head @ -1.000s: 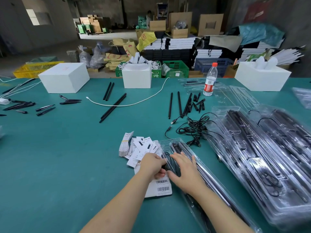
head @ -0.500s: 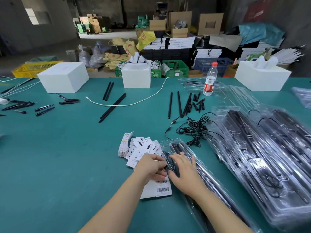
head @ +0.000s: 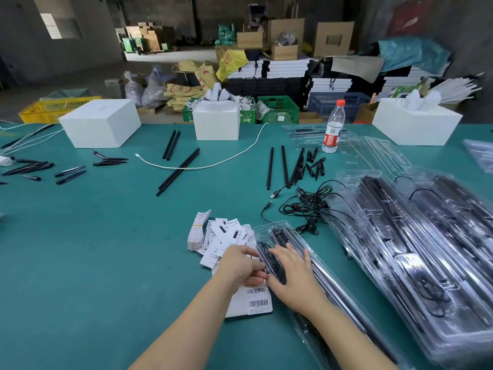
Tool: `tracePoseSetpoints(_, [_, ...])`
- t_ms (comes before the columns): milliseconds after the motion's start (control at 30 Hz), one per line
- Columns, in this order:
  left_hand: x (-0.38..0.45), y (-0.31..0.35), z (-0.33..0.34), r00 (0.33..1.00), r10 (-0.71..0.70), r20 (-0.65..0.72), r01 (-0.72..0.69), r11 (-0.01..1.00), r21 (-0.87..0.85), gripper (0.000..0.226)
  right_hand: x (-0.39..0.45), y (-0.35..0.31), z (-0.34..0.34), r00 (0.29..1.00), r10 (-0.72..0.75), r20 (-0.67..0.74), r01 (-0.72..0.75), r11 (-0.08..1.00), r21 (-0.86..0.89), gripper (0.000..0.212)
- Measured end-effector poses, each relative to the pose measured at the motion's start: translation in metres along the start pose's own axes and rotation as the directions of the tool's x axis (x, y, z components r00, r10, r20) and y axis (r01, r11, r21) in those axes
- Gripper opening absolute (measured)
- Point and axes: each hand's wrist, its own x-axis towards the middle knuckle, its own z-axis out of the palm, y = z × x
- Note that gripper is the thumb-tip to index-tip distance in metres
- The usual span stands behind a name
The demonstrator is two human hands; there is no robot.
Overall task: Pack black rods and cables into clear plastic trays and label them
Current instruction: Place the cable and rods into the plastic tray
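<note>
On the green table (head: 106, 263), the stack of packed trays (head: 416, 249) at right looks bulky yet light — thin clear plastic that would flex and slide, best lifted from both long edges. The open tray (head: 289, 231) lies just in front of the person, rods already in it; it is flimsy too, so pressing at its rim makes sense. The right hand (head: 289, 276) lies on it, fingers fairly straight. The left hand (head: 240, 265) curls, pinching what seems the soft coiled cable (head: 266, 252) — limp and springy. The barcode label (head: 253, 303) lies just beside the tray.
</note>
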Motion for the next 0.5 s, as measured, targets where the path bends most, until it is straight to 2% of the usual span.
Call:
tracePoseSetpoints(267, [0.0056,-0.0088,-0.0007,0.999,-0.005,-0.053,0.006,0.999,0.031,0.033,-0.0015,0.0009,-0.0002,1.000,-0.014,0.019,0.014,1.000,-0.012,0.060])
tracePoseSetpoints(500, [0.0049,-0.0043,0.0046,0.999,0.005,-0.047,0.003,0.985,0.173,0.016,-0.0011,0.0024,0.0016,1.000,-0.001,0.031,0.001,1.000,-0.021,0.056])
